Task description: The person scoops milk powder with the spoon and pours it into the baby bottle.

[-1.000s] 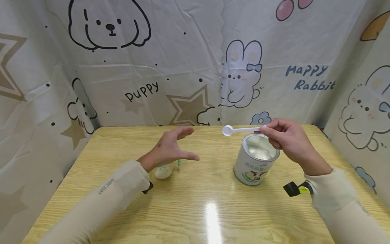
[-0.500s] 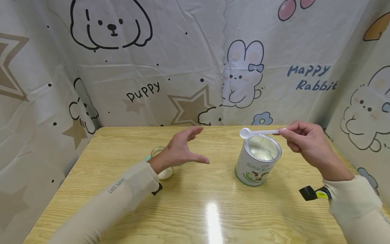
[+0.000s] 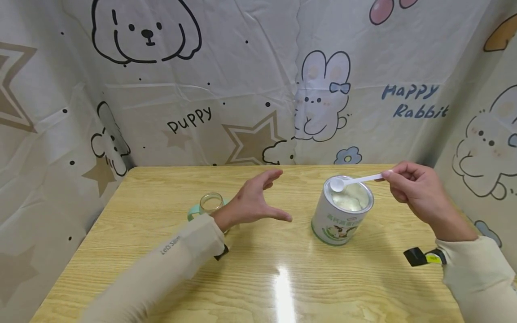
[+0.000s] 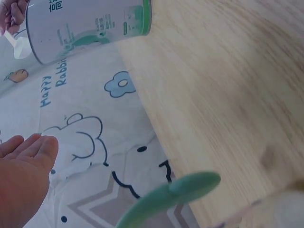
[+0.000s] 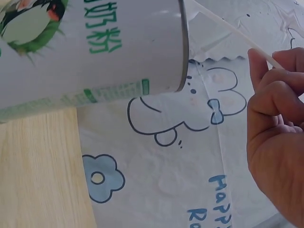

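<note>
Pictured here are two bare hands of mine, one left hand (image 3: 254, 199) and one right hand (image 3: 422, 193), with two cream fabric sleeves (image 3: 161, 264) and two black wrist-worn blocks (image 3: 414, 256). I have one white plastic long-handled scoop (image 3: 365, 178), one white cylindrical tin with green lettering (image 3: 337, 224), one clear round-rimmed cup with mint-green trim (image 3: 210, 207) and one yellow wood-grain table (image 3: 141, 224). Printed on the pale cloth (image 3: 226, 58) in my head view: two white rabbits (image 3: 321, 107), two pink ovals (image 3: 381, 11) and one large black-outlined puppy head (image 3: 149, 47).
</note>
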`<state>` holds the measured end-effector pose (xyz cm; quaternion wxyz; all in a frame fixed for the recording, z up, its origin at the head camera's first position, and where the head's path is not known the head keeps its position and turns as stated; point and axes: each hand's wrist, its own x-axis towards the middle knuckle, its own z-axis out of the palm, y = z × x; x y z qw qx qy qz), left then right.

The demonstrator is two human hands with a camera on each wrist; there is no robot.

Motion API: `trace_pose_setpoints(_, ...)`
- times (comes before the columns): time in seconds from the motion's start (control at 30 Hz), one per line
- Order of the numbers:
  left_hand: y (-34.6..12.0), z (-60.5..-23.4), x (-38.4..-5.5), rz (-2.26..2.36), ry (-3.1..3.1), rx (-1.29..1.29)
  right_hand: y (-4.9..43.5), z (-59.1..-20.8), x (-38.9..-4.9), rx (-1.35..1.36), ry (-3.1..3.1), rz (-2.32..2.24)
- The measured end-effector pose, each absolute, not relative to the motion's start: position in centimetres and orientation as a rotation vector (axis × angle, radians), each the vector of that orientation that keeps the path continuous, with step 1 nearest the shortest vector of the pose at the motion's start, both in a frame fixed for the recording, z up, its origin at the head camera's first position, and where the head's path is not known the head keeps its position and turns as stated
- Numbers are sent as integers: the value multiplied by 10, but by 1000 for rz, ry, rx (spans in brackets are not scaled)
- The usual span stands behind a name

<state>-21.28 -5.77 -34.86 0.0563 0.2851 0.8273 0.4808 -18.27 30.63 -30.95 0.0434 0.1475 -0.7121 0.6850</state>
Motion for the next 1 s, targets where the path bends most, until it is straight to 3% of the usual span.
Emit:
trace_pose_setpoints(0.13, -48, -351, -212, 1460, 2492, 870, 308, -311, -184, 388, -2217, 2035)
trace_pose_setpoints(0.43, -25, -361, -214, 1461, 2471, 927, 305, -313, -183, 216, -2572, 1418)
trace_pose_setpoints(1.0, 11, -374, -213, 1456, 2453, 919, 281, -310, -180, 78, -2693, 1029)
